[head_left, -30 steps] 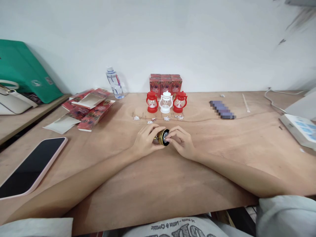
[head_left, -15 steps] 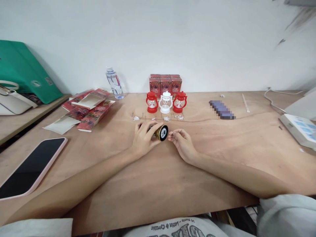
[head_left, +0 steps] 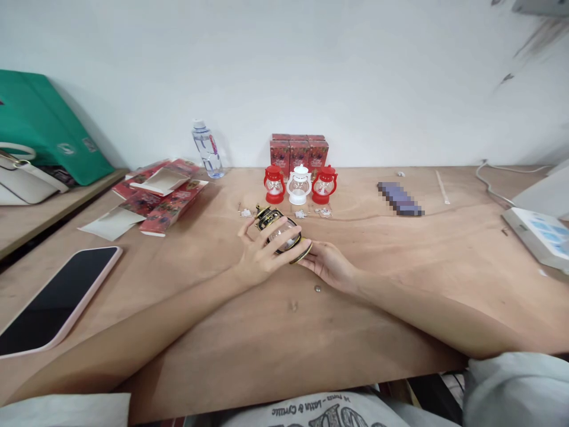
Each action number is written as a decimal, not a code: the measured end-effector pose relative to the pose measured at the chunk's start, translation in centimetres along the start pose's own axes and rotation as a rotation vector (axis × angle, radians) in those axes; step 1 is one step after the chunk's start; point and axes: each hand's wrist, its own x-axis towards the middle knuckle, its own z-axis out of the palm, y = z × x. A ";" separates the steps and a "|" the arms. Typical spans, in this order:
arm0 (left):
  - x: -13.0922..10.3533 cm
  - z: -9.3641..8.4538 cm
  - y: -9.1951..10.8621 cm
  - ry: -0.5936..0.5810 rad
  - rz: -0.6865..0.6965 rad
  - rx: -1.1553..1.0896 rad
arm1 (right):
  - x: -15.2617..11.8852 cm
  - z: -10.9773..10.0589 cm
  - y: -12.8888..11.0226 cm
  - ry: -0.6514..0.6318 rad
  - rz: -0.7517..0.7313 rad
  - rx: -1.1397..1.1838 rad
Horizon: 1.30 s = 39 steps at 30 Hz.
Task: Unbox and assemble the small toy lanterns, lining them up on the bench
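Note:
My left hand (head_left: 262,252) is wrapped round a small black-and-gold lantern (head_left: 269,217) with a clear globe. The lantern lies tilted, its top to the upper left and its base toward my right hand (head_left: 331,267). My right fingers are closed at the base, their tips partly hidden behind it. On the table just below my right hand lies a small round silvery piece, like a button cell (head_left: 317,289). Beyond the hands stand a red lantern (head_left: 274,198), a white lantern (head_left: 299,198) and another red lantern (head_left: 323,198). Small charms with hooks (head_left: 301,214) lie before them.
Red boxes (head_left: 280,155) stand against the wall. Opened red packaging (head_left: 171,207) and a water bottle (head_left: 207,151) are at left, with a phone (head_left: 56,296) nearer. A blurred purple object (head_left: 399,198) and a white box (head_left: 537,234) lie at right.
The lantern has turned so its side shows instead of its underside. My right hand has gone from pinching a small shiny piece to the base. A silvery round piece now lies on the table.

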 end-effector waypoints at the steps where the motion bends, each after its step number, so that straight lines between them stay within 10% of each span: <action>1: 0.0 0.0 0.0 -0.026 -0.029 -0.010 | -0.1 0.1 0.0 0.019 -0.014 -0.003; 11: -0.2 0.2 -0.5 -0.300 -0.338 -0.115 | -1.5 0.0 0.8 0.082 -0.383 -0.356; 22: -0.5 0.3 -0.6 -0.334 -0.352 -0.156 | -5.8 1.1 1.0 -0.993 -0.912 -1.273; 26: -0.5 0.3 -0.6 -0.334 -0.343 -0.161 | -6.2 1.2 2.0 -1.176 -0.995 -1.395; 33: -0.5 0.3 -0.6 -0.354 -0.343 -0.185 | -7.0 1.7 2.5 -1.244 -1.009 -1.401; 39: -0.4 0.2 -0.6 -0.352 -0.339 -0.188 | -6.6 0.8 2.3 -0.968 -1.054 -1.475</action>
